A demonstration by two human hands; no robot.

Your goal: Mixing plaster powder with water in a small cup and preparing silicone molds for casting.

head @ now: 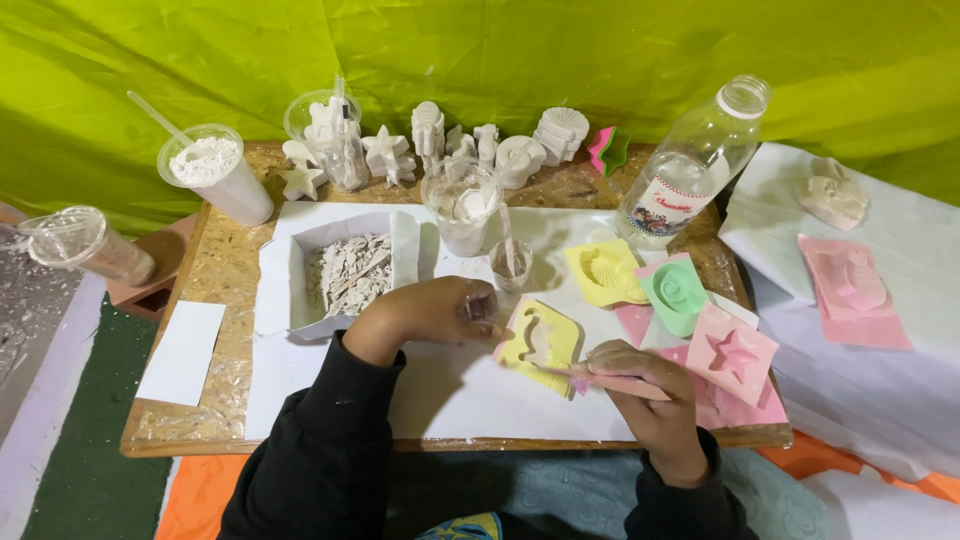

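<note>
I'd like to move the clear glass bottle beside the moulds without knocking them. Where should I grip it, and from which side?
Grip the clear glass bottle around its narrow neck just below the open mouth, coming from the far right. It leans that way, and the yellow shell mould and green mould crowd its base on the near side.

Chipboard table (228,262) carries white paper (470,385), moulds, cups, bottle.
</note>
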